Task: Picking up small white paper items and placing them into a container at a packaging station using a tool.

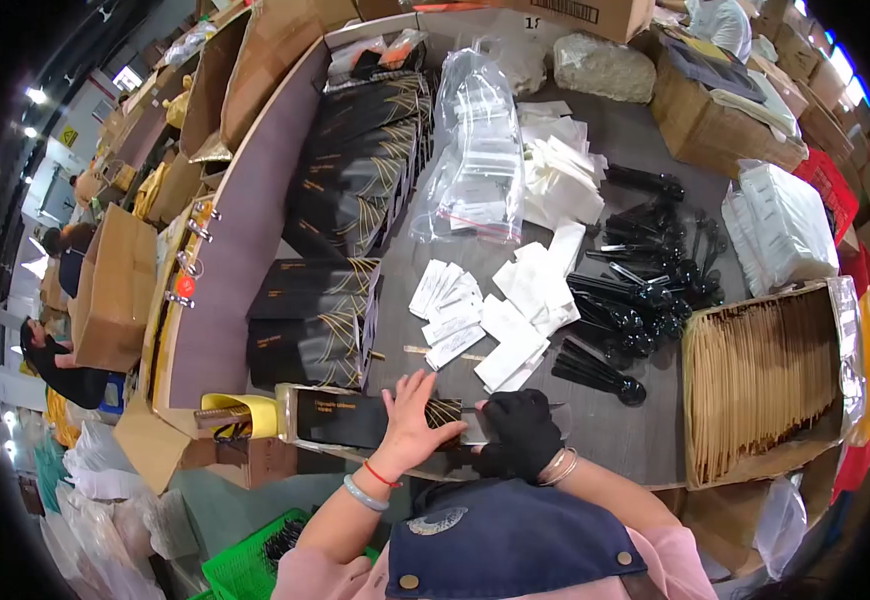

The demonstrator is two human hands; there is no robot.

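At the near edge of the table lies a black packet [335, 418] with gold lines, in a shallow holder with pale edges. My bare left hand [410, 428] rests over its right end, fingers spread. My right hand [522, 435], in a black glove, is beside it with fingers curled on a clear plastic sleeve [475, 428]; the fingertips are partly hidden. Ahead lie white paper slips [450, 312] and folded white papers [540, 290]. Several black spoons [595, 372] are heaped to their right.
Black packets [340, 195] are stacked along the left. A clear bag [470, 150] of white papers lies at the back. On the right stand a carton [695, 400] of upright brown sleeves and a plastic-wrapped white stack [780, 225]. A yellow container [240, 415] adjoins the holder.
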